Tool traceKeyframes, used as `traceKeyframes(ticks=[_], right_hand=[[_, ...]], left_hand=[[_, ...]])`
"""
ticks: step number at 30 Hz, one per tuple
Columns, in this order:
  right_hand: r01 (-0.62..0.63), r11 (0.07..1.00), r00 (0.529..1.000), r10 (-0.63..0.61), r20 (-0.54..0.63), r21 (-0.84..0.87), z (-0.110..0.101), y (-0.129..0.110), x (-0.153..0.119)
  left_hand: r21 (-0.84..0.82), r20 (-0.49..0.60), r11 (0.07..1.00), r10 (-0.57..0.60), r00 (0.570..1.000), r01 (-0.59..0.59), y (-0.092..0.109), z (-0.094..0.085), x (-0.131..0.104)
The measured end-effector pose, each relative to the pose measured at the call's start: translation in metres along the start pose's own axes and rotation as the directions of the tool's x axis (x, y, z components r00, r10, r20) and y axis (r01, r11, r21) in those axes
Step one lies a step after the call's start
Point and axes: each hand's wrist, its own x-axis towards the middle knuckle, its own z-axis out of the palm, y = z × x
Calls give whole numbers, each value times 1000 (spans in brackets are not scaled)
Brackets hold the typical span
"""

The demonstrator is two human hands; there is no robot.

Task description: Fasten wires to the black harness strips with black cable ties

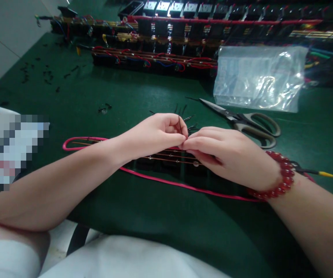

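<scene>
A thin black strip (180, 122), which looks like a cable tie, stands up from the fingers of my left hand (160, 133). That hand is closed in a pinch. My right hand (221, 150), with red beads at its wrist, is pinched too, its fingertips meeting the left ones; what they grip is hidden. Both hands are over a long black strip assembly with copper-coloured rods (169, 155). A red wire (180, 184) loops round its left end and runs along its near side. More thin black strips (189, 119) lie just behind the fingers.
Scissors (235, 117) with grey and black handles lie behind my right hand. Beyond them is a clear plastic bag (260, 77). Several wired black assemblies (154, 58) fill the back of the green table (76, 92). Small black scraps (47, 75) are scattered at the left.
</scene>
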Motion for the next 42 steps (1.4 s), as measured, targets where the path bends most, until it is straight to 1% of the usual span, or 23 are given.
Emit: traceKeyframes(ticks=[2,4,7,14,21,24,28,30,32,34,37,39,42], right_hand=[[-8,1000,1000,8,0,11,0,0,0],[-30,999,1000,30,7,36,-1,0,1],[-69,996,997,68,27,53,-2,0,1],[-78,995,997,77,27,69,-2,-1,0],[-29,999,1000,29,-12,20,0,-1,0],[-33,999,999,34,-33,30,-1,-1,-1],[-41,999,995,43,-94,21,-6,-4,0],[-52,998,990,56,-131,29,-8,-7,1],[-117,987,976,135,-170,111,-10,-12,3],[-223,940,943,274,-187,257,-10,-15,5],[-341,810,872,462,-160,477,-8,-16,5],[-373,728,834,535,-136,574,-8,-14,5],[-437,611,787,615,-49,660,-10,-11,5]], left_hand=[[-46,-14,998,-33,999,32,0,0,1],[-62,-26,997,-41,999,39,0,-1,1],[-64,-43,998,-30,999,28,0,-1,2],[-14,-133,1000,8,991,-9,1,-1,2],[-53,-114,998,15,993,-21,3,0,2],[-63,-92,998,10,996,-16,3,1,1],[-58,-82,998,3,997,-7,4,2,0],[-54,-79,998,17,997,-21,4,1,0],[-53,-76,997,44,996,-48,3,1,1],[-55,-70,996,68,995,-72,1,0,2],[-55,-67,995,82,994,-86,-1,-1,3],[-46,-66,995,82,994,-85,-2,-2,3],[-8,-51,997,77,996,-78,-3,-3,3]])
